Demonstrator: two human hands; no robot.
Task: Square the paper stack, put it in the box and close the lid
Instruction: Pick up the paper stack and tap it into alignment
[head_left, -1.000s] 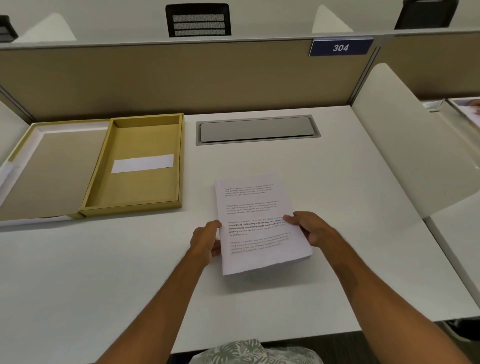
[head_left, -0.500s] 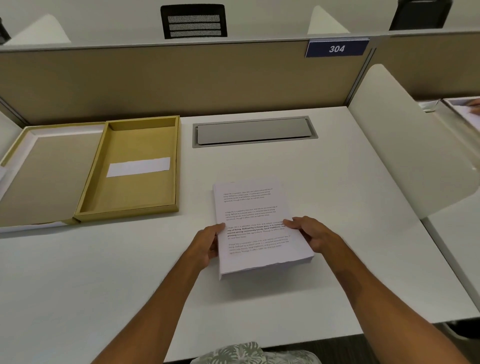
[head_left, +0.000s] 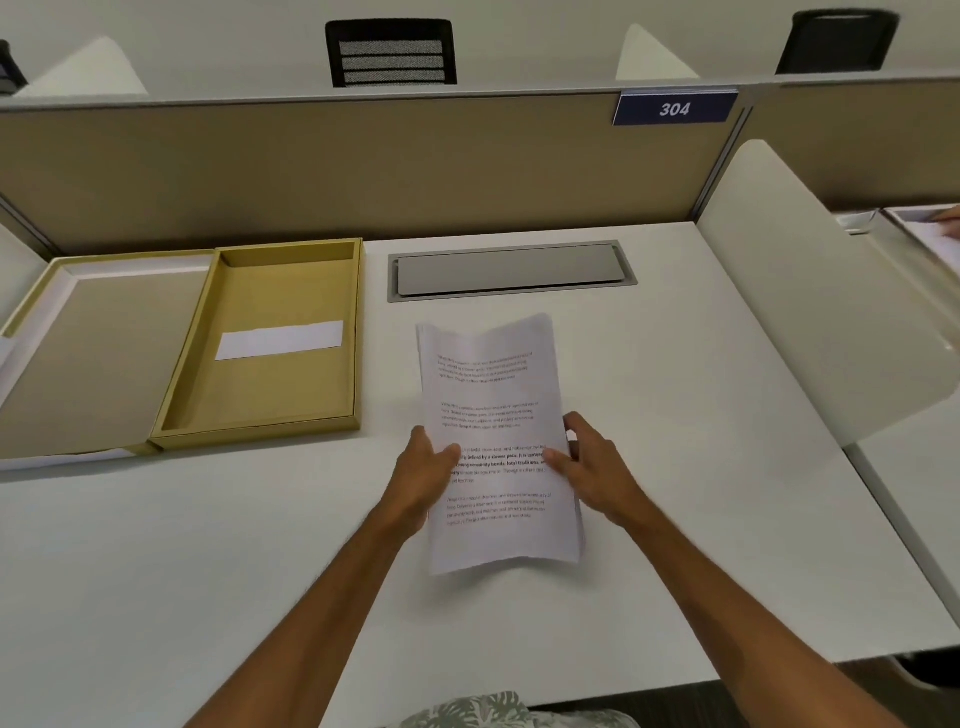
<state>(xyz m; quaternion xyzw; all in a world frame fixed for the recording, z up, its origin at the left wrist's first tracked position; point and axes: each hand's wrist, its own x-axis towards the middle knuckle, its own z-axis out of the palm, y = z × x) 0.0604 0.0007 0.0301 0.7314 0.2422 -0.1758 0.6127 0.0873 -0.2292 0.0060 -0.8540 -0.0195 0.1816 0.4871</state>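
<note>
The open lid (head_left: 98, 358) lies flat at the far left, joined to the yellow box (head_left: 270, 343), which holds a white slip (head_left: 280, 340). Right of the box, the left hand (head_left: 423, 467) and right hand (head_left: 592, 467) grasp the paper stack (head_left: 493, 415) by its side edges with their fingers. The stack seems lifted off the tabletop (head_left: 675, 389), upper part bowed.

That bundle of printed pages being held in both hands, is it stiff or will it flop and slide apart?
Probably floppy: the paper stack, gripped at its sides by the left hand and right hand, already bows along its middle. The sheets look loose, with no clip or staple visible, so they may fan or slip if the grip eases. It seems light enough, since fingertips alone hold it.
</note>
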